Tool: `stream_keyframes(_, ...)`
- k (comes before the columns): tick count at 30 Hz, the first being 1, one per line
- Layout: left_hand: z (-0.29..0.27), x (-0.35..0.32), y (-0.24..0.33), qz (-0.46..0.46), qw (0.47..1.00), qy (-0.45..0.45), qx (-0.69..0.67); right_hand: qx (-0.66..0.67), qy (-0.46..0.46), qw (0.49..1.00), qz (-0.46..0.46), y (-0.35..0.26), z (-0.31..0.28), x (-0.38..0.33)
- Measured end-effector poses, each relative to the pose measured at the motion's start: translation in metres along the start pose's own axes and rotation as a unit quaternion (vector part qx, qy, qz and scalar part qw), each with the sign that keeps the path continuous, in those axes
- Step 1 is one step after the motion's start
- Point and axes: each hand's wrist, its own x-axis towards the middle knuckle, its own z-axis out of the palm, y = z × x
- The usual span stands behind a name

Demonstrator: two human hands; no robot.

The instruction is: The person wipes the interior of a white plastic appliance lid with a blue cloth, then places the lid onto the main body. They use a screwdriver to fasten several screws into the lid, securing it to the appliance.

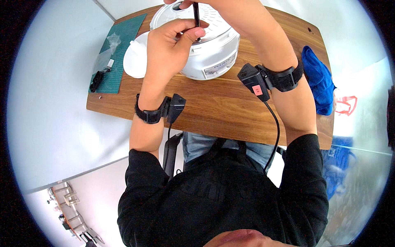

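A white, drum-shaped appliance (196, 68) with a slotted round top stands on the wooden table at the far middle. Over its near rim, a slim black screwdriver-like tool (196, 15) is held nearly upright, its lower end at the rim. My left hand (169, 47) pinches the tool low on its shaft, thumb and forefinger closed around it. Higher up, my right hand (210, 2) is by the tool's upper part; the picture's top edge cuts off much of this hand and the tool's upper end, so its grip is partly hidden.
A white round disc (133, 61) lies left of the appliance, overlapping a green cutting mat (128, 39) with clear plastic packaging (108, 51) and a black cable (97, 80). A blue cloth (319, 80) drapes over the right edge of the wooden table (218, 109).
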Motion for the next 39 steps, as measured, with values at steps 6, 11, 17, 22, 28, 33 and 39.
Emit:
stream_keyframes(6, -0.003, 0.0, 0.002, 0.025, 0.999, -0.018, -0.009, -0.004, 0.028, 0.998, 0.056, 0.001, -0.002, 0.004)
stream_keyframes(11, -0.003, 0.002, -0.001, 0.026, 1.0, 0.012, 0.004, -0.104, 0.016, 0.994, 0.035, -0.003, -0.001, 0.0)
stream_keyframes(17, 0.001, 0.0, 0.001, 0.014, 1.0, 0.001, 0.015, -0.05, 0.016, 0.998, -0.017, 0.004, -0.008, -0.004)
stream_keyframes(22, 0.003, -0.002, 0.002, 0.042, 0.999, 0.004, 0.0, 0.058, 0.007, 0.997, 0.054, -0.007, 0.001, -0.002)
stream_keyframes(28, -0.001, 0.0, 0.0, 0.042, 0.999, 0.013, 0.002, -0.132, 0.01, 0.991, 0.006, -0.013, -0.002, -0.007)
stream_keyframes(33, 0.001, 0.002, 0.002, 0.003, 0.999, 0.005, 0.036, -0.134, 0.011, 0.99, 0.032, -0.011, -0.003, -0.006)
stream_keyframes(39, -0.001, 0.001, 0.004, -0.01, 1.0, -0.008, -0.025, 0.067, 0.009, 0.998, 0.02, 0.011, -0.008, 0.0)
